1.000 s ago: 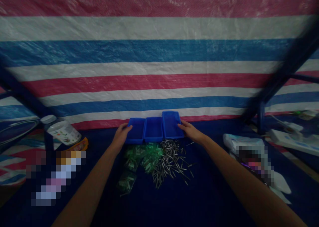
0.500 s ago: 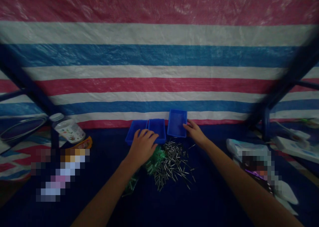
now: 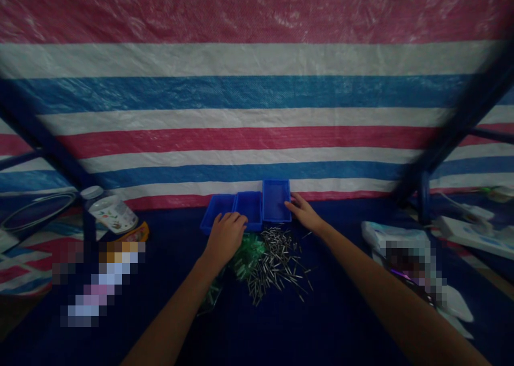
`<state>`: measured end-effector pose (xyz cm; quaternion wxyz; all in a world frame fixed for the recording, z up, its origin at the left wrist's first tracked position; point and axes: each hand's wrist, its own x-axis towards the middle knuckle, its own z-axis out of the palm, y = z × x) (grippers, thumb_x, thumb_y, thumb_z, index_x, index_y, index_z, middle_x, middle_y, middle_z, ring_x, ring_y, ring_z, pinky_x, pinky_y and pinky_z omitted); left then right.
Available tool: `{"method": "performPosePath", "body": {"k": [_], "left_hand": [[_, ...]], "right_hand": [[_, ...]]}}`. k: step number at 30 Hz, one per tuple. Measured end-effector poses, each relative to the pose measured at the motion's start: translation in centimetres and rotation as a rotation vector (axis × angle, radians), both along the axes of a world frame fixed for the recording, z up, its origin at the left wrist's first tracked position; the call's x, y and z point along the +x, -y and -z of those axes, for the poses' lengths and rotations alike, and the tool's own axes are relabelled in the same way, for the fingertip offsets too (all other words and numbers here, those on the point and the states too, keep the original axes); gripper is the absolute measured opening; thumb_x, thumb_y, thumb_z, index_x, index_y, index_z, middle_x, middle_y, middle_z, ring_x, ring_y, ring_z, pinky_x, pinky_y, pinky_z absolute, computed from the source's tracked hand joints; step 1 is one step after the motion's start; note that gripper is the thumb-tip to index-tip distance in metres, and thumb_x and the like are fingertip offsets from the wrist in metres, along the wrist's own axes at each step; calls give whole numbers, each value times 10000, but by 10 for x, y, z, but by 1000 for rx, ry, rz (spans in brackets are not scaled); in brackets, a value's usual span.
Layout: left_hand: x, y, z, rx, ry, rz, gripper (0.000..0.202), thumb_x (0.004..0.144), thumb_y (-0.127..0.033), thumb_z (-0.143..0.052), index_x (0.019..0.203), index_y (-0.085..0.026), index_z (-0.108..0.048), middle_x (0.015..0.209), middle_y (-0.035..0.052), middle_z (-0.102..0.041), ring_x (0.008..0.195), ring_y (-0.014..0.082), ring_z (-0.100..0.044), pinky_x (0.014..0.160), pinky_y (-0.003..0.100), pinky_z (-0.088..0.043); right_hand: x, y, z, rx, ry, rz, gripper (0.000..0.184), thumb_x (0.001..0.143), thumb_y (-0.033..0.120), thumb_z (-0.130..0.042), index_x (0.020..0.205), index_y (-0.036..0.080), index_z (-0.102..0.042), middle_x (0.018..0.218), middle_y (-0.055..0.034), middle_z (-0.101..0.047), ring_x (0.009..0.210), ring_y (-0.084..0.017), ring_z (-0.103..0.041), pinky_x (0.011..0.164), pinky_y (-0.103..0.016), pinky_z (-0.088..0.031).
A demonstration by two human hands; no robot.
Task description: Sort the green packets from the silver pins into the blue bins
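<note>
Right grip (image 3: 304,213) on tray (image 3: 276,199) edge, tarp (image 3: 257,138) close behind

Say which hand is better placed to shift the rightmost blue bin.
Right, likely: the right hand holds the rightmost blue bin by its side; the left hand is at the other two bins.
</note>
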<state>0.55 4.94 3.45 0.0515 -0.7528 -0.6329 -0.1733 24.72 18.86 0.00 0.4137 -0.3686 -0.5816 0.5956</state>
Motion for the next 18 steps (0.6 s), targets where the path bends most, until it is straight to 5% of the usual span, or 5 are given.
{"method": "performPosePath", "body": {"k": [5, 9, 14, 18], "left_hand": [[0, 5, 4, 23, 54, -53, 177, 939, -195, -531, 1026, -253, -673, 1077, 59, -707, 1091, 279, -603, 1056, 571, -366], [-2, 9, 5, 50, 94, -101, 198, 924, -248, -570, 1095, -261, -669, 1203, 81, -658, 1192, 297, -558, 1094, 599, -337], [-17, 16, 12, 68, 153, -264, 405, 902, -461, -588, 1256, -267, -625, 1417, 175, -509, 1317, 433, -433, 1063, 752, -248], [-24, 22, 20, -2, 253, -337, 438, 924, -489, -539, 1321, -314, -596, 1367, 168, -576, 1296, 447, -440, 1019, 820, -193]], "right_hand": [[-2, -1, -2, -7, 72, -27, 485, 804, 423, -711, 1239, 248, -586, 1120, -79, -710, 838, -196, -690, 660, -338, -598], [2, 1, -5, -3, 158, -19, 453, 811, 448, -700, 1201, 228, -632, 928, -59, -717, 616, -141, -605, 465, -255, -489], [3, 0, -6, 5, 244, -40, 316, 834, 447, -670, 1050, 221, -712, 662, -15, -651, 497, -119, -509, 409, -234, -409], [1, -4, 1, 19, 300, -29, 285, 898, 434, -624, 1050, 201, -690, 631, 11, -614, 476, -100, -489, 445, -235, -437]]}}
